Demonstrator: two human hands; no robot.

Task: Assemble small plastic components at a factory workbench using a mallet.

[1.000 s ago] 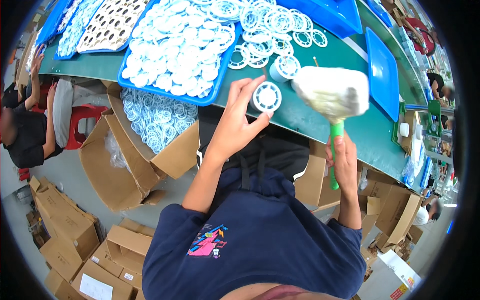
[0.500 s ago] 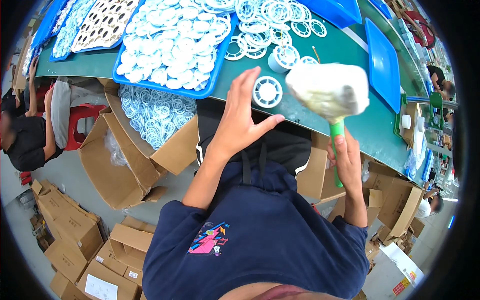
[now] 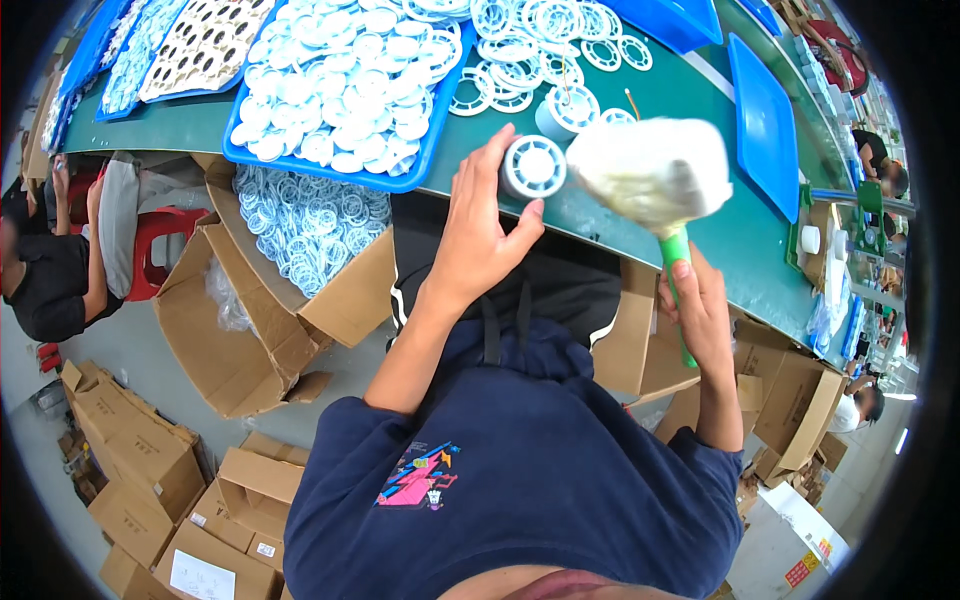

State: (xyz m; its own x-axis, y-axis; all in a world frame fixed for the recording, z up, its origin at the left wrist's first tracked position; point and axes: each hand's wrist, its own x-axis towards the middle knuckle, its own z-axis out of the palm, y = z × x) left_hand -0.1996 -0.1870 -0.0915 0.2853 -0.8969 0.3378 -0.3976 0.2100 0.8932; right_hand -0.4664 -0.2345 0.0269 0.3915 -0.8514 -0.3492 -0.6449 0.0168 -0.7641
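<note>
My left hand (image 3: 482, 222) is curled round the near left side of a white spool (image 3: 535, 167) at the bench's front edge, thumb below it and fingers at its left. The spool has a ring of slots in its top face, and part of its side shows. My right hand (image 3: 703, 312) is closed round the green handle of a mallet (image 3: 655, 175). Its bulky white head, which looks wrapped and is blurred, hangs over the bench just right of the spool. Behind stands another spool (image 3: 568, 111) with a thin wire sticking up.
A blue tray (image 3: 420, 180) heaped with white discs lies left on the green bench (image 3: 465, 150). Loose slotted rings (image 3: 515, 72) are piled at the back. To the right is a blue tray (image 3: 768, 130). Below, a cardboard box (image 3: 350, 300) holds many rings. Other people sit at left and far right.
My left hand has closed in on the spool, which now sits a little farther back with more of its side showing. The mallet head has shifted slightly left and up.
</note>
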